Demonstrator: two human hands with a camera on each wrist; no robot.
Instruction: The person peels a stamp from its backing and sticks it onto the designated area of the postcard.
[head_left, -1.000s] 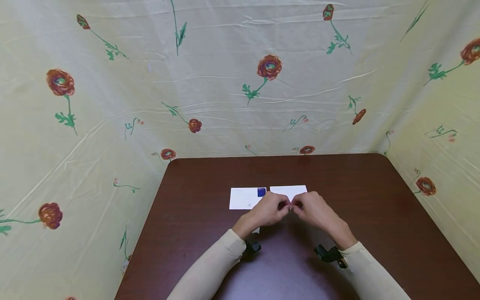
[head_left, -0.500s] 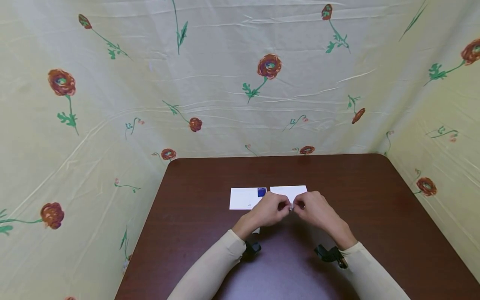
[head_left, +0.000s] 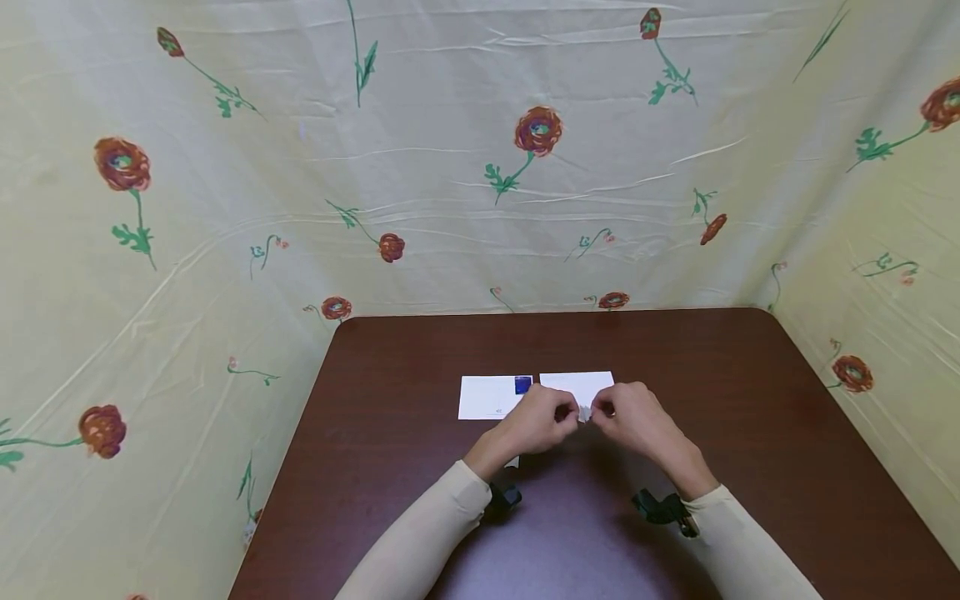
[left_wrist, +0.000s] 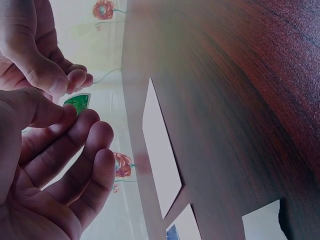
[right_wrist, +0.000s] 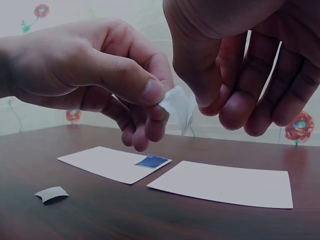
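In the head view my left hand (head_left: 543, 414) and right hand (head_left: 633, 417) meet above the table, fingertips close together. Between them is a small postage stamp with a toothed edge, its green printed face (left_wrist: 78, 102) visible in the left wrist view. From the right wrist, the white back of the stamp (right_wrist: 175, 104) shows, bent and partly see-through at its right side. My left thumb and index finger pinch it. My right thumb and index finger pinch its other edge, largely hidden by those fingertips.
Two white envelope-like cards lie side by side beyond the hands: the left card (right_wrist: 102, 164) bears a blue stamp (right_wrist: 152, 160), the right card (right_wrist: 225, 185) looks plain. A small curled white paper piece (right_wrist: 51, 194) lies nearer on the brown table (head_left: 420, 467).
My right hand has drawn slightly to the right, away from the left. More of the white stamp shows between the fingertips. The left hand stays nearly still.
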